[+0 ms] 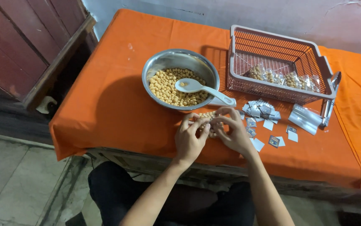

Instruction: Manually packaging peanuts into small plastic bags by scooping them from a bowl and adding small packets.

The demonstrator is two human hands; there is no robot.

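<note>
Fingers over orange tablecloth — tiled floor

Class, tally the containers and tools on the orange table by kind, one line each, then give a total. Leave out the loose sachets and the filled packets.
Bowl, steel, holding pale round pellets: 1
Spoon, white, resting in the bowl: 1
Basket, pink mesh plastic: 1
Total: 3
Both hands, left hand and right hand, hold a small clear packet of pellets.
</note>
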